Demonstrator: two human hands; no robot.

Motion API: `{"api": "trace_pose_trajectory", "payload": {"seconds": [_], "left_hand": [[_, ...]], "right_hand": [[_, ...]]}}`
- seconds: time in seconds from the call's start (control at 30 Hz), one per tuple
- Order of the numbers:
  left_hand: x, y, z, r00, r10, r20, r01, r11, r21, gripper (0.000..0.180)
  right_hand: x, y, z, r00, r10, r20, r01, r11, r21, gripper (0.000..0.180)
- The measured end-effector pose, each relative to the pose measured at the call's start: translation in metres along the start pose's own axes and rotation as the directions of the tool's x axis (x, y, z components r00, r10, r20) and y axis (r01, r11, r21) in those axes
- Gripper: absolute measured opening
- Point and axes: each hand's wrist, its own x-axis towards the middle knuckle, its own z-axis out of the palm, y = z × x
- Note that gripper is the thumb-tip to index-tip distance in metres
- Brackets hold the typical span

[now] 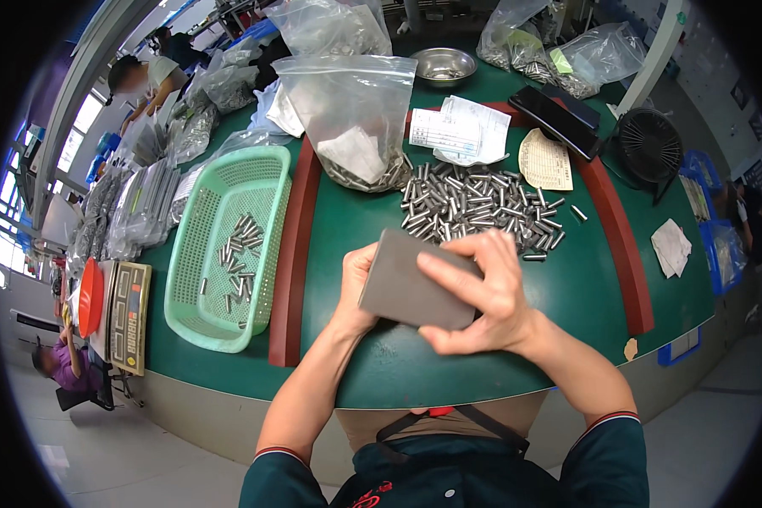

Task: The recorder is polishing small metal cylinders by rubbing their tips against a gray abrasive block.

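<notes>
One matte grey-brown, flat rectangular slab (398, 286) sits at mid-frame, its long axis sloping down rightward, pinched between the left hand (358, 284), its fingers partly hidden, and the right hand (501, 296). Above lie smooth metal cylinders (470, 203), too many to count; two red-brown bars (289, 288) flank them, with one perforated green basket (178, 279) at left.

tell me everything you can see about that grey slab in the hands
The grey slab is flat, four-sided and straight-edged, with a plain, matt, slightly brownish broad face; its material is unclear. It is held slanted over the green table, on the near side of the loose metal pins. The right hand grips its right part, index finger laid across the face. The left hand is at its left edge, fingers largely hidden behind it. Its underside is out of sight.
</notes>
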Motion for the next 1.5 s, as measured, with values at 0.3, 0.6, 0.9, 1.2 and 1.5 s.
{"api": "trace_pose_trajectory", "payload": {"seconds": [0.3, 0.6, 0.9, 1.2, 1.5], "left_hand": [[0.0, -0.001, -0.005, 0.994, -0.101, -0.041, 0.092, 0.979, -0.18, 0.014], [0.0, -0.005, -0.005, 0.995, 0.097, 0.008, -0.095, 0.981, -0.171, 0.023], [0.005, -0.009, -0.01, 0.961, 0.257, 0.101, -0.242, 0.961, -0.137, 0.01], [0.006, -0.008, -0.014, 0.98, 0.175, 0.091, -0.153, 0.967, -0.204, 0.018], [0.01, -0.011, -0.016, 0.983, 0.176, 0.059, -0.159, 0.962, -0.223, 0.018]], "right_hand": [[0.002, 0.008, 0.003, 0.998, 0.031, -0.062, -0.033, 0.999, -0.029, 0.064], [0.004, 0.016, 0.008, 0.986, 0.116, -0.12, -0.125, 0.99, -0.071, 0.063], [0.006, 0.03, 0.01, 0.969, 0.185, -0.166, -0.215, 0.957, -0.193, 0.063], [-0.003, 0.042, 0.004, 0.961, 0.209, -0.18, -0.246, 0.945, -0.214, 0.063], [0.0, 0.027, 0.0, 0.975, 0.135, -0.178, -0.164, 0.974, -0.159, 0.062]]}}
